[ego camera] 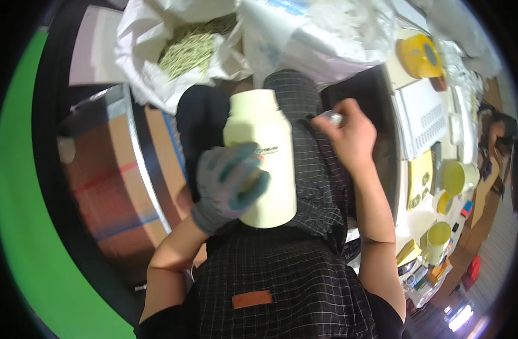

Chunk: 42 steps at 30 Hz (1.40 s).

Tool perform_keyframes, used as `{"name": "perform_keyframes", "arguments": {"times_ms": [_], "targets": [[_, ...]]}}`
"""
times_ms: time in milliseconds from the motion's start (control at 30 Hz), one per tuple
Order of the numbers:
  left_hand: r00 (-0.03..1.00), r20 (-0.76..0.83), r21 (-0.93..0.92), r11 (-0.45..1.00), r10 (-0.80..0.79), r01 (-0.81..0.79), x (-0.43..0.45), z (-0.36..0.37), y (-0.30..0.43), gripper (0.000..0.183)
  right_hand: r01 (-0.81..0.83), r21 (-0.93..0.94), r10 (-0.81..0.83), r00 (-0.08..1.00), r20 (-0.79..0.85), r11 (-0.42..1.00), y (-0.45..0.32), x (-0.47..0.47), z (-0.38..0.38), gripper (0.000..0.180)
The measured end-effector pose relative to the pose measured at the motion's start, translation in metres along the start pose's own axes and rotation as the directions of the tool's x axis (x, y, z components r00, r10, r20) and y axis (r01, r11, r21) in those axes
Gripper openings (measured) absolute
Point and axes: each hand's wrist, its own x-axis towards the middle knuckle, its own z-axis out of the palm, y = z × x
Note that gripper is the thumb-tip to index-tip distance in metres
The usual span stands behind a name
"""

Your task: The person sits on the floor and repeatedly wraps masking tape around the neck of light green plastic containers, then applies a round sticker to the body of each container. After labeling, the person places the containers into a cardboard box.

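A large cream-coloured wide-necked bottle (273, 186) with a small dark print lies on my lap, its neck pointing away from me. My left hand (233, 182), in a grey and teal coated glove, rests over the bottle's left side, its fingers bent and blurred; whether it grips the bottle or something small and yellowish under the fingers is unclear. To the right of the bottle, above the checked apron (305, 169), my bare right hand (350, 135) pinches a small clear or whitish object (336, 118) between thumb and fingers.
White sacks stand ahead, one holding dried straw-like stems (189, 55). Cardboard boxes (123, 169) are at the left. A white table (419, 220) on the right bears a yellow tape dispenser (419, 55), printed sheets (424, 118), cream cups (439, 235) and small items. Another person's arm (494, 131) shows at far right.
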Motion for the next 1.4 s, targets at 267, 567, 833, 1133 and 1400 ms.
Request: {"name": "perform_keyframes", "arguments": {"times_ms": [267, 567, 833, 1133, 1400], "targets": [[0.865, 0.387, -0.088, 0.921, -0.32, 0.38, 0.102, 0.004, -0.065, 0.033, -0.374, 0.075, 0.37, 0.833, -0.412, 0.925, 0.141, -0.019, -0.095, 0.042], [0.852, 0.309, -0.175, 0.856, -0.422, 0.487, 0.066, 0.013, -0.1, 0.058, -0.45, 0.275, 0.527, 0.739, -0.42, 0.85, 0.201, -0.118, -0.096, 0.033], [0.845, 0.361, -0.267, 0.912, 0.395, -0.312, 0.165, 0.115, 0.103, 0.054, -0.643, 0.392, 0.728, 0.41, -0.55, 0.658, 0.362, -0.208, -0.142, 0.036], [0.534, 0.45, -0.359, 0.693, 0.716, -0.626, 0.151, 0.376, 0.25, 0.078, -0.703, -0.049, 0.527, 0.576, -0.625, 0.71, 0.345, -0.166, -0.153, 0.025], [0.559, 0.533, -0.303, 0.76, 0.635, -0.575, 0.174, 0.402, 0.272, 0.033, -0.596, -0.097, 0.419, 0.661, -0.622, 0.797, 0.364, -0.171, -0.155, 0.017]]}}
